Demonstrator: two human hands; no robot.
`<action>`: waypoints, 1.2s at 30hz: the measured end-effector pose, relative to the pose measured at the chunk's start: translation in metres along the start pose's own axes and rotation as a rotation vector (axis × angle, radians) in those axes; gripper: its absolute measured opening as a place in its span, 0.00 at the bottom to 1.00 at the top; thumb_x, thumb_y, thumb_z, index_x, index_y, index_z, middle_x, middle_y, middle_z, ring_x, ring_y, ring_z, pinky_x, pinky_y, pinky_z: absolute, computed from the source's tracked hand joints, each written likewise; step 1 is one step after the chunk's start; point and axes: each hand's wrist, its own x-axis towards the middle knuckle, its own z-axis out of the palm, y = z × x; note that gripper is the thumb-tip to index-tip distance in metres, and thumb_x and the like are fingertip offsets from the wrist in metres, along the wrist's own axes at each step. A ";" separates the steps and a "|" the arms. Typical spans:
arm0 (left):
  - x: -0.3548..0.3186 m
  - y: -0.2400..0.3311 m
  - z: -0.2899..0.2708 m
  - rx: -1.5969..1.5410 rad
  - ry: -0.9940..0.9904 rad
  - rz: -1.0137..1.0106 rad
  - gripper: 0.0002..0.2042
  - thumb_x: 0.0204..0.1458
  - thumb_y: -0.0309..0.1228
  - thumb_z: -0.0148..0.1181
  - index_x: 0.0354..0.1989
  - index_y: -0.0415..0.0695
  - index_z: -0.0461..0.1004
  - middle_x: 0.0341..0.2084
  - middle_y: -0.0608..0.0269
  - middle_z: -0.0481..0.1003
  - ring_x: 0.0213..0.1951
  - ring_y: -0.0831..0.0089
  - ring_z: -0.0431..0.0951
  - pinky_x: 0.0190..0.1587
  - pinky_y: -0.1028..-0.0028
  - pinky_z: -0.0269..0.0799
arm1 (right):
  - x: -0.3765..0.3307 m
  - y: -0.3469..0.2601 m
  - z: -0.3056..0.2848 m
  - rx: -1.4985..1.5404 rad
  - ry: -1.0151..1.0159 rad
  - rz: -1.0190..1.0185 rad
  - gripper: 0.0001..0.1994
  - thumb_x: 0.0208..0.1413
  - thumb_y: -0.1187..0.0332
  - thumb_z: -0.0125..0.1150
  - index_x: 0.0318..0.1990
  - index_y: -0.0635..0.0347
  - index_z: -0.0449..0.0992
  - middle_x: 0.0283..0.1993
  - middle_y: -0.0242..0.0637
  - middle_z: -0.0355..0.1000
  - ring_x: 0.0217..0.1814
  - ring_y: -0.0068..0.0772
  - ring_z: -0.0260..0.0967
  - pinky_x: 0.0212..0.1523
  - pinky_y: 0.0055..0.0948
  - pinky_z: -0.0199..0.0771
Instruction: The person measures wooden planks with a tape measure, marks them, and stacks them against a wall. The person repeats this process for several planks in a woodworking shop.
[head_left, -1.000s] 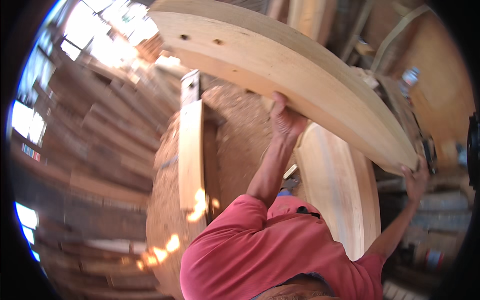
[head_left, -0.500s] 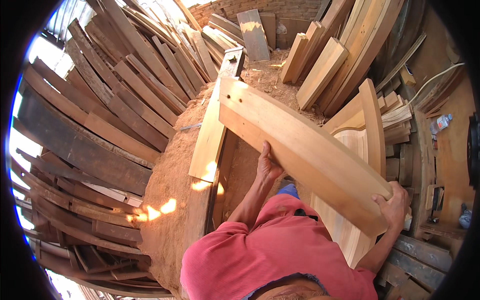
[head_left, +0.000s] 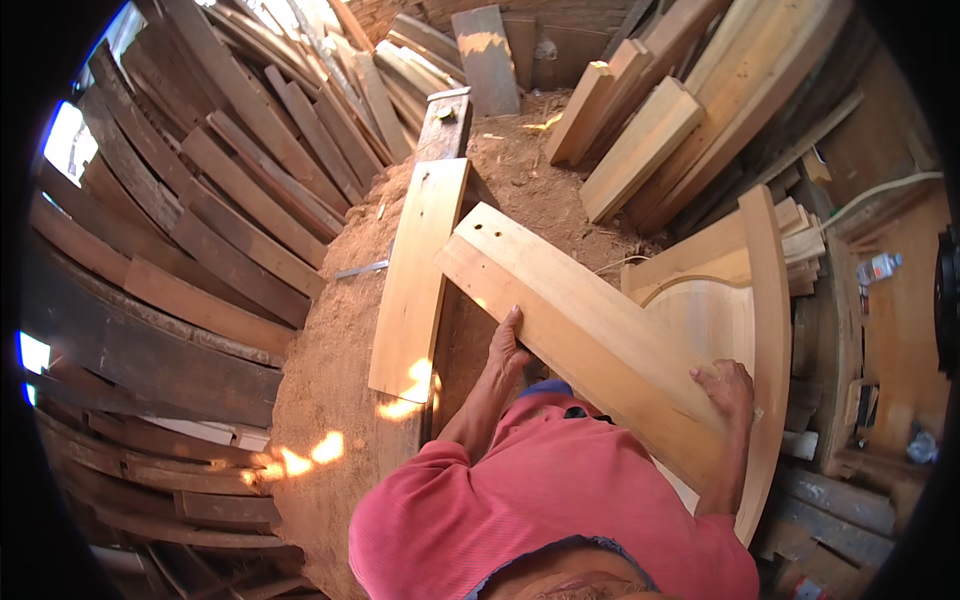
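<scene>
No readable lettering here! There's a clear plastic bottle (head_left: 880, 267) near the flat tan wooden panel's (head_left: 912, 335) left edge, any print too tiny.

Carpentry workshop: dark planks (head_left: 150, 322) stacked, sawdust (head_left: 335, 370) underfoot, pale boards (head_left: 642, 150) leaning.

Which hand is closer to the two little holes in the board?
Left. The left hand touches the board nearer the holes; the right hand is farther away, toward the board's other end.
</scene>
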 end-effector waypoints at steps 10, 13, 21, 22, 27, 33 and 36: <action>0.092 0.109 -0.053 0.143 0.172 0.102 0.26 0.65 0.47 0.57 0.66 0.46 0.70 0.60 0.57 0.75 0.63 0.54 0.71 0.67 0.49 0.64 | 0.154 -0.136 0.101 -0.007 -0.223 -0.030 0.35 0.53 0.35 0.63 0.44 0.66 0.84 0.45 0.60 0.80 0.53 0.57 0.78 0.55 0.50 0.75; 0.098 0.093 -0.070 -0.032 0.238 0.055 0.26 0.64 0.48 0.58 0.65 0.47 0.70 0.61 0.59 0.74 0.63 0.55 0.70 0.68 0.51 0.63 | 0.186 -0.166 0.132 0.036 -0.208 -0.053 0.34 0.52 0.33 0.62 0.38 0.62 0.85 0.40 0.56 0.81 0.47 0.56 0.80 0.49 0.50 0.77; 0.079 0.054 -0.091 -0.123 0.166 -0.226 0.34 0.60 0.50 0.64 0.70 0.46 0.64 0.71 0.55 0.64 0.72 0.56 0.59 0.75 0.50 0.50 | 0.239 -0.223 0.205 0.129 -0.401 -0.001 0.33 0.54 0.34 0.62 0.36 0.63 0.86 0.36 0.53 0.81 0.41 0.51 0.81 0.45 0.48 0.75; 0.072 0.048 -0.091 -0.079 0.107 -0.225 0.34 0.60 0.48 0.65 0.70 0.44 0.64 0.69 0.55 0.66 0.71 0.56 0.61 0.75 0.50 0.51 | 0.243 -0.230 0.215 0.161 -0.393 -0.024 0.32 0.55 0.35 0.61 0.35 0.63 0.86 0.36 0.54 0.81 0.41 0.51 0.81 0.45 0.48 0.75; 0.063 0.029 -0.098 0.022 0.030 -0.206 0.32 0.59 0.44 0.67 0.67 0.41 0.66 0.63 0.55 0.72 0.67 0.56 0.67 0.73 0.49 0.56 | 0.265 -0.265 0.263 0.194 -0.488 -0.126 0.28 0.59 0.43 0.60 0.39 0.64 0.85 0.41 0.59 0.81 0.47 0.55 0.80 0.51 0.47 0.76; 0.070 0.074 -0.130 0.129 0.146 -0.061 0.26 0.58 0.36 0.69 0.62 0.41 0.70 0.56 0.51 0.77 0.56 0.55 0.78 0.62 0.50 0.73 | 0.236 -0.277 0.289 0.170 -0.247 -0.451 0.28 0.58 0.55 0.64 0.60 0.68 0.74 0.57 0.60 0.75 0.60 0.59 0.74 0.62 0.46 0.72; 0.060 0.108 -0.131 0.328 0.157 0.325 0.22 0.55 0.28 0.70 0.57 0.37 0.74 0.48 0.56 0.80 0.48 0.62 0.82 0.53 0.60 0.80 | 0.213 -0.262 0.291 0.173 -0.250 -0.475 0.29 0.58 0.57 0.64 0.62 0.66 0.72 0.58 0.58 0.75 0.60 0.60 0.73 0.63 0.46 0.72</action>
